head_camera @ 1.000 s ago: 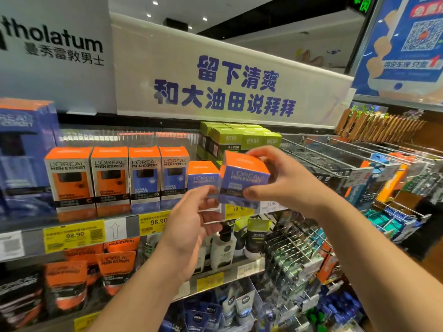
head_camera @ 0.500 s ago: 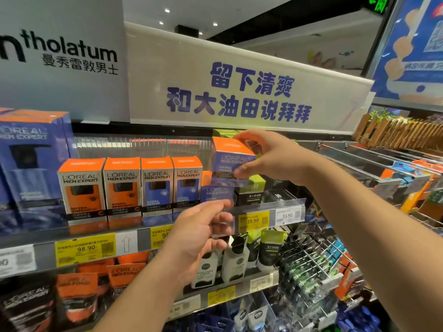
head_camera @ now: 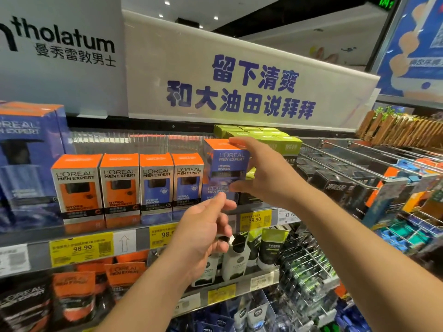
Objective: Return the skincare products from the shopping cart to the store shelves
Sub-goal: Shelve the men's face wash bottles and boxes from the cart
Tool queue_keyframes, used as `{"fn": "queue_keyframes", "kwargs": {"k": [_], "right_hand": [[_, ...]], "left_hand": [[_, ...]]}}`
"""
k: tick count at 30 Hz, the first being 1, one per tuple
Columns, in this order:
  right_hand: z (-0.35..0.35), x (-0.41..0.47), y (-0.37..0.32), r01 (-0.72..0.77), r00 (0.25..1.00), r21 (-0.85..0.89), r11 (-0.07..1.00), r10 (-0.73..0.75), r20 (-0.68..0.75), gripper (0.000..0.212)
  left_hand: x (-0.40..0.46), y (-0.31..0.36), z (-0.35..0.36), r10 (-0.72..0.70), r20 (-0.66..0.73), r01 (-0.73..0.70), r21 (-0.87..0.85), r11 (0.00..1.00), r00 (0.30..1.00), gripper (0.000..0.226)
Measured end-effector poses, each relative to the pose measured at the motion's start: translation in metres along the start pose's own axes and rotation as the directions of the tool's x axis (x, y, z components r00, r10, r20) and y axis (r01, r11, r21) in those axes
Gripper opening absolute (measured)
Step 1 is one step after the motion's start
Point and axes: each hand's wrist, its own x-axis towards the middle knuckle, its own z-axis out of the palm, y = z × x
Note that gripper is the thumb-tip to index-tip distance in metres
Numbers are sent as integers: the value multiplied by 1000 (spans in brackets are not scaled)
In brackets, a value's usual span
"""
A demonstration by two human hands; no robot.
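The store shelf (head_camera: 143, 232) in front of you carries a row of orange and blue boxes (head_camera: 127, 185). Your right hand (head_camera: 261, 178) pinches a blue L'Oreal box (head_camera: 226, 161) above another blue box (head_camera: 215, 191), green boxes (head_camera: 271, 137) crowding just behind. Your left hand (head_camera: 203, 233) hangs below, fingers relaxed, holding nothing.

Glossy cardboard box (head_camera: 226, 161), metal hooks (head_camera: 347, 152)

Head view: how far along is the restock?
Done: nothing provable; the cart is out of view. In hand: the right hand grips a blue Hydra Power box atop a matching box on the top shelf. Left hand holds nothing. Left: release it.
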Motion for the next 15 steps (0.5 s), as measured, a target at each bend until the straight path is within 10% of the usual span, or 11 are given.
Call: {"fn": "queue_keyframes", "kwargs": {"k": [15], "right_hand": [[15,-3,-2,-34,990,-10,999,32,-134,82]], "left_hand": [[3,-2,2,-28,47,31,-68,997,999,33]]}}
